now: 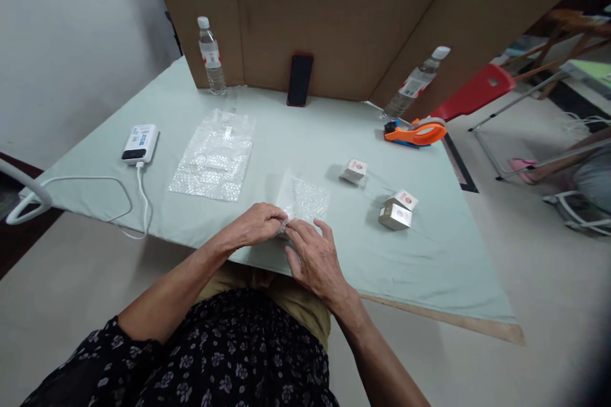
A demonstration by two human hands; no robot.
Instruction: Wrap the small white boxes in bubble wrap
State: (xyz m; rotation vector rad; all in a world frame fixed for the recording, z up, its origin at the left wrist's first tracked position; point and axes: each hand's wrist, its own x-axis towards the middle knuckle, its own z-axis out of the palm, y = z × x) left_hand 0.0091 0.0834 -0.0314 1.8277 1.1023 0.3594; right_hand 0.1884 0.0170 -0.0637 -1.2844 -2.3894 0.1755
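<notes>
A clear bubble wrap bag (310,198) lies near the front edge of the cloth-covered table, with both hands at its near end. My left hand (261,224) is closed, its fingertips pinching the plastic. Beside it my right hand (312,253) presses its bent fingers on the same edge, its thumb held apart. What lies inside the bag, if anything, I cannot make out. To the left is a flat stack of bubble wrap bags (214,156). Small boxes stand to the right: one box (354,170) farther back, a white-topped box (405,199) and a box (396,216) touching it.
An orange tape dispenser (415,133) sits at the right edge. Water bottles (211,60) (415,86) stand at the back, with a phone (300,79) leaning on the cardboard screen (324,13). A white power bank (140,144) with a cable (143,197) lies left.
</notes>
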